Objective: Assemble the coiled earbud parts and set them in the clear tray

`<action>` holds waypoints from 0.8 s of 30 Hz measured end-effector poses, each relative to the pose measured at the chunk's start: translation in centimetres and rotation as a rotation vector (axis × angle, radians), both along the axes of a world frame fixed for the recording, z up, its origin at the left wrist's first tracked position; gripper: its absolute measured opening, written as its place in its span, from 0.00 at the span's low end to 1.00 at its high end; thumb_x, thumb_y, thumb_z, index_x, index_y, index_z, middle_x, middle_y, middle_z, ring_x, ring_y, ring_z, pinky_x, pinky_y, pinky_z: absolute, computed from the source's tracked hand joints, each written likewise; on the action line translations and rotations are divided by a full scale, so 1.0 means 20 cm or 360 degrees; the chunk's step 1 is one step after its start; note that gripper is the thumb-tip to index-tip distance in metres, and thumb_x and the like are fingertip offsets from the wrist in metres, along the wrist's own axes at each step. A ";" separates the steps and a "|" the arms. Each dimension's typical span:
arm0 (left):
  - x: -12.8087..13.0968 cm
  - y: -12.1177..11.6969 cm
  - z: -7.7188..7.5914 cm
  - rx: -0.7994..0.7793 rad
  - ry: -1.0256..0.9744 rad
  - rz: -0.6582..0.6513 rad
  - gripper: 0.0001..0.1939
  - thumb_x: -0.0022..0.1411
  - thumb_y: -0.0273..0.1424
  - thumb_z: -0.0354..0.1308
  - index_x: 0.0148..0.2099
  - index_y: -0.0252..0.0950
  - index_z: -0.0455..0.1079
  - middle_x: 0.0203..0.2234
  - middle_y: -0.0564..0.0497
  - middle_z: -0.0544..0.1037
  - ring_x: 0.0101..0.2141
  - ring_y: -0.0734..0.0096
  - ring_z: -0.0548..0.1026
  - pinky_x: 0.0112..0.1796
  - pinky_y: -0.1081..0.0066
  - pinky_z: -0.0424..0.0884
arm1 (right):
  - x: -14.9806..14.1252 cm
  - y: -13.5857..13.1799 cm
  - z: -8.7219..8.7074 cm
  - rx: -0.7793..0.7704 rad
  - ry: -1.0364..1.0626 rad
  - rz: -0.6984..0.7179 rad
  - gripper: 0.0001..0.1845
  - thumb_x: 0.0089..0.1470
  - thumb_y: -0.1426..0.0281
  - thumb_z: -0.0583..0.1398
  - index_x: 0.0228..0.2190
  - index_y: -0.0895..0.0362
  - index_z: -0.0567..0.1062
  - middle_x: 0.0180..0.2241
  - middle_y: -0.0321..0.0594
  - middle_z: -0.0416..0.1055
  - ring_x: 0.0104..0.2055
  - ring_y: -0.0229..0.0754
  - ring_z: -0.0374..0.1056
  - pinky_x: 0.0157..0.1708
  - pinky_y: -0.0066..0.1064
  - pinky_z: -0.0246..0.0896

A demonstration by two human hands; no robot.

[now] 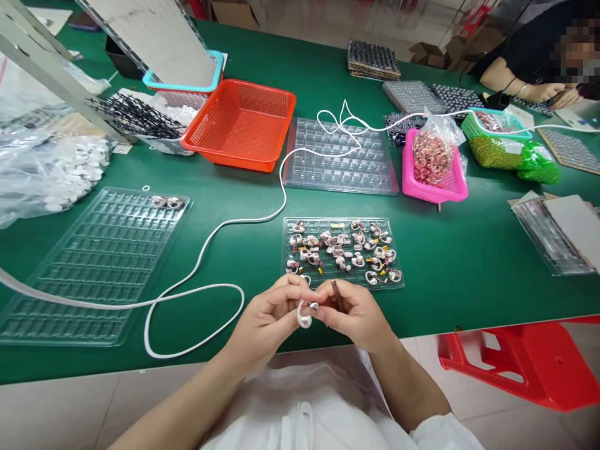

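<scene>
Close to the table's front edge, my left hand (276,312) pinches a white, C-shaped clip-on earbud (304,315) with a shiny silver part. My right hand (354,312) meets it there, thumb and index fingertips at the earbud's upper side. A slim dark brown tool (337,295) sticks up from the curled right fingers; its kind is not clear, and its lower part is hidden. Just beyond both hands lies a clear blister tray (287,244) with several similar white-and-silver earbuds and loose parts, some with small yellow pieces.
A white cable (220,226) winds across the green table. Another clear tray (94,262) lies left, with two earbud parts. Behind stand an orange basket (239,128), an empty-celled tray (340,156) and a pink basket (434,187). A co-worker's hands (548,94) are far right; a red stool (529,362) stands below.
</scene>
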State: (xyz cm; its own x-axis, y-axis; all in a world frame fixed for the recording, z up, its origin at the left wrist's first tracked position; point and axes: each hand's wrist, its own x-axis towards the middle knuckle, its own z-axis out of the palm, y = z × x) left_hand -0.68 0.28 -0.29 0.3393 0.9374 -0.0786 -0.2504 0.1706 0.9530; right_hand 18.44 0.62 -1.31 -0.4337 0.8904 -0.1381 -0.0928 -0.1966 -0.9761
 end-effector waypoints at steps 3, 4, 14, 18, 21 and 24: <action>0.00 0.00 0.00 0.0020 0.0035 0.0043 0.07 0.65 0.29 0.64 0.43 0.45 0.82 0.36 0.48 0.70 0.42 0.66 0.69 0.42 0.70 0.70 | -0.02 0.00 -0.02 -0.0237 0.0096 -0.0019 0.14 0.55 0.60 0.68 0.35 0.57 0.76 0.28 0.36 0.71 0.26 0.35 0.63 0.26 0.28 0.59; 0.00 0.00 -0.01 0.0028 0.0040 0.0051 0.07 0.64 0.29 0.64 0.43 0.45 0.82 0.36 0.48 0.71 0.42 0.66 0.70 0.43 0.70 0.70 | -0.03 -0.01 -0.03 -0.0272 0.0129 -0.0021 0.14 0.54 0.60 0.68 0.34 0.57 0.76 0.27 0.35 0.71 0.26 0.35 0.62 0.26 0.27 0.58; -0.02 0.00 0.02 -0.0138 0.0290 0.0145 0.06 0.61 0.30 0.67 0.41 0.40 0.82 0.35 0.49 0.83 0.35 0.67 0.79 0.38 0.73 0.76 | -0.02 -0.02 -0.04 -0.0211 0.0136 -0.0173 0.12 0.53 0.63 0.68 0.29 0.57 0.74 0.27 0.36 0.70 0.26 0.35 0.60 0.25 0.27 0.57; 0.00 0.00 0.03 -0.0178 0.0289 0.0228 0.06 0.60 0.29 0.68 0.41 0.40 0.83 0.34 0.49 0.84 0.34 0.68 0.80 0.37 0.75 0.77 | -0.03 -0.03 -0.03 -0.0109 0.0051 -0.0317 0.10 0.54 0.63 0.67 0.32 0.55 0.74 0.28 0.35 0.69 0.27 0.36 0.61 0.25 0.27 0.58; 0.00 0.00 0.01 -0.0218 0.0213 0.0246 0.06 0.60 0.29 0.68 0.41 0.41 0.83 0.35 0.49 0.83 0.35 0.68 0.80 0.36 0.75 0.77 | -0.04 -0.03 -0.03 -0.0063 0.0017 -0.0331 0.12 0.53 0.61 0.67 0.35 0.54 0.74 0.30 0.35 0.70 0.29 0.37 0.64 0.27 0.27 0.61; -0.01 0.00 -0.01 -0.0154 0.0164 0.0276 0.07 0.59 0.29 0.68 0.41 0.41 0.83 0.38 0.48 0.82 0.38 0.66 0.79 0.36 0.74 0.77 | -0.04 -0.03 -0.02 -0.0047 0.0022 -0.0237 0.12 0.54 0.61 0.67 0.36 0.55 0.75 0.31 0.36 0.70 0.29 0.36 0.64 0.27 0.28 0.61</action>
